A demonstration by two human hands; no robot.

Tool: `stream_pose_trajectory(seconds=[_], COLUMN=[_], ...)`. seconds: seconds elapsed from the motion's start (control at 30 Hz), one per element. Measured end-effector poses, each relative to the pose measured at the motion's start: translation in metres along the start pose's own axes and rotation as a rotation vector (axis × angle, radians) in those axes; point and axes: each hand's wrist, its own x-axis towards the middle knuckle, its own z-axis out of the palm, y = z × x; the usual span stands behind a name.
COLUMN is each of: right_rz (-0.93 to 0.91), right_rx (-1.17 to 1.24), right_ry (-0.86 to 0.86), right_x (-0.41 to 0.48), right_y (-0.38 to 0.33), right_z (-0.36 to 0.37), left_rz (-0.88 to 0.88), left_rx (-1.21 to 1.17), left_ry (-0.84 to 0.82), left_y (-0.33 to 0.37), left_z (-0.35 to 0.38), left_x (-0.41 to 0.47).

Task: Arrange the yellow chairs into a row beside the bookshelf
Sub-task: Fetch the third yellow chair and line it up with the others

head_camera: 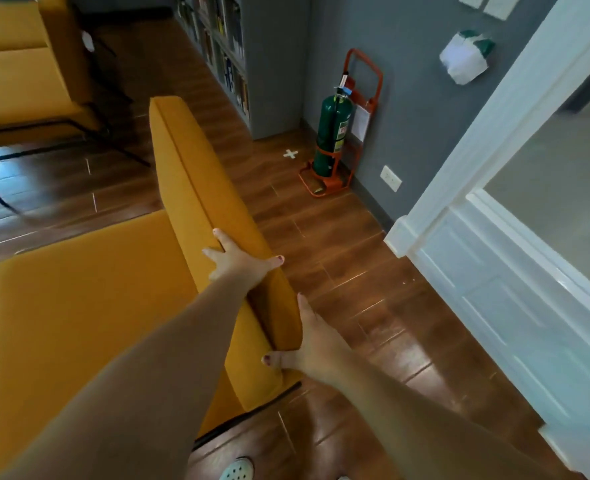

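The yellow chair (96, 306) I am shifting stands on the wooden floor (338, 271), short of the bookshelf (224, 53), its backrest (196, 174) running away from me toward the shelf's near end; my left grip (238, 261) is clamped over the backrest's top edge, fingers down the seat side and thumb over the rear, which I judge gives me the push and the steering; my right grip (307, 344) is closed on the backrest's near corner, thumb hooked on the front face and fingers wrapped out of sight behind, most likely to lift or swing that end; both sit on the padded back rather than the seat, I reckon because it is the highest part to reach while standing.

More yellow chairs (27, 64) stand at the far left, across the floor from the shelf and well apart from mine; how many I cannot tell, and by my reading no row beside the shelf is formed yet. A white tape cross (290, 154) lies on the floor near the shelf's end, close to a green fire extinguisher (331, 133) in an orange stand against the grey wall; the cross may mark a spot, though I cannot say; the extinguisher looks like the thing to steer clear of. A white door frame (494, 133) closes the right side.
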Motion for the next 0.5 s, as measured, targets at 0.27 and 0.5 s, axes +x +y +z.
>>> stream_pose_trajectory(seconds=[0.27, 0.5], right_rz=[-0.063, -0.102], right_rx=[0.034, 0.036], right_ry=[0.107, 0.159], right_x=[0.015, 0.017], right_y=[0.006, 0.007], right_z=[0.008, 0.012], left_rz=[0.002, 0.033], left_rx=[-0.141, -0.155], left_ry=[0.139, 0.151], left_y=[-0.001, 0.0], left_z=[0.01, 0.009], left_x=[0.006, 0.003])
